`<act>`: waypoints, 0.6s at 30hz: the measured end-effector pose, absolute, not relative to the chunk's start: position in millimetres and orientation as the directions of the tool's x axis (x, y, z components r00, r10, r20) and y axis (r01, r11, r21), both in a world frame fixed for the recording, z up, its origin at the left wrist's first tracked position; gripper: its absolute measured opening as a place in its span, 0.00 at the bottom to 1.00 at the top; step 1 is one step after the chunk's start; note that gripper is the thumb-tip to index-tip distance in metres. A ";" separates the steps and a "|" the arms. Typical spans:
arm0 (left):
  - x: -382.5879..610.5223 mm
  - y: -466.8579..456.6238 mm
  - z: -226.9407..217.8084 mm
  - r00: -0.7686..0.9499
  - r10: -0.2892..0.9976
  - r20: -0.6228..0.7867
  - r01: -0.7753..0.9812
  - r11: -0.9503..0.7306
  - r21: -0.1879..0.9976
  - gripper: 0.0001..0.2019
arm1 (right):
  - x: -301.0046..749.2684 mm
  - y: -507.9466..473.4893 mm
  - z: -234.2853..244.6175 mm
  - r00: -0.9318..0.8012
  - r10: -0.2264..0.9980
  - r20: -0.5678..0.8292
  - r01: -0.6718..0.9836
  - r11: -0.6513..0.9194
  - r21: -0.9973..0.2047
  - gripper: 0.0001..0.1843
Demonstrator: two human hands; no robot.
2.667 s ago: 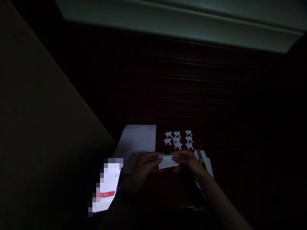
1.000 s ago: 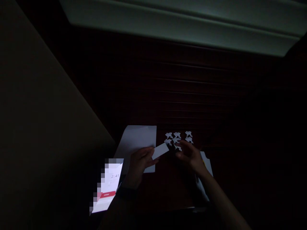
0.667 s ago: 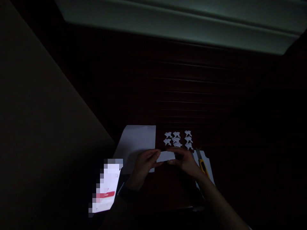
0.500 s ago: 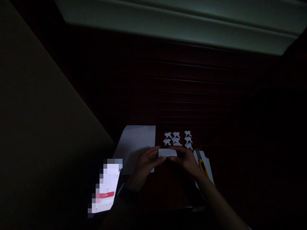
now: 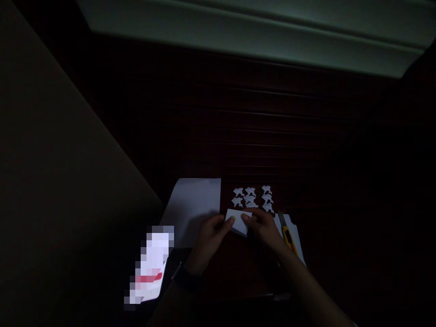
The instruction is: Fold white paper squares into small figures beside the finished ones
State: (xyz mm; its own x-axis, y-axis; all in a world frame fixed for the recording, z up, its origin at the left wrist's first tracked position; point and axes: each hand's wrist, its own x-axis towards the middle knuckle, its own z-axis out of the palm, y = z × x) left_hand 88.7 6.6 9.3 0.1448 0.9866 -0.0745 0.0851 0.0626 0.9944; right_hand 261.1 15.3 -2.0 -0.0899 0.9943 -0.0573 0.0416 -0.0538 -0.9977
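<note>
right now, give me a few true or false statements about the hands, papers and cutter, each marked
1. The left hand and right hand both hold the small white paper. True.
2. The yellow cutter is in the right hand. False: the yellow cutter lies over the cut sheet at the right.
3. The paper figures lie beyond the hands. True.
4. A dark band is on the right wrist. False: the dark band is on the left wrist.
5. The large sheet lies left of the figures. True.
</note>
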 end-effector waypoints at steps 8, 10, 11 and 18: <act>88.2 5.3 10.4 0.127 0.982 -0.141 0.040 0.137 0.990 0.11 | 259.8 16.3 -4.1 -0.092 0.993 0.069 0.054 0.075 -0.996 0.11; 88.1 4.5 11.5 0.148 0.976 -0.158 -0.017 0.162 0.987 0.11 | 260.0 16.5 -5.4 -0.097 0.994 0.050 0.061 0.056 -0.997 0.12; 88.0 4.1 12.1 0.162 0.975 -0.155 -0.045 0.164 0.985 0.11 | 260.3 16.5 -6.2 -0.107 0.994 0.037 0.052 0.043 -0.998 0.13; 85.9 3.0 15.1 0.237 0.963 -0.128 -0.126 0.161 0.979 0.18 | 260.8 17.4 -9.3 -0.135 0.989 0.055 -0.001 0.056 -0.998 0.24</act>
State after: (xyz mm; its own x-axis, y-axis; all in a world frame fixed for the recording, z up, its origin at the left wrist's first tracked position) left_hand 85.9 3.0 15.1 0.2369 0.9631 -0.1281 -0.1263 0.1612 0.9788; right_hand 260.8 17.4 -9.3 -0.1353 0.9893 0.0553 -0.0005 0.0558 -0.9984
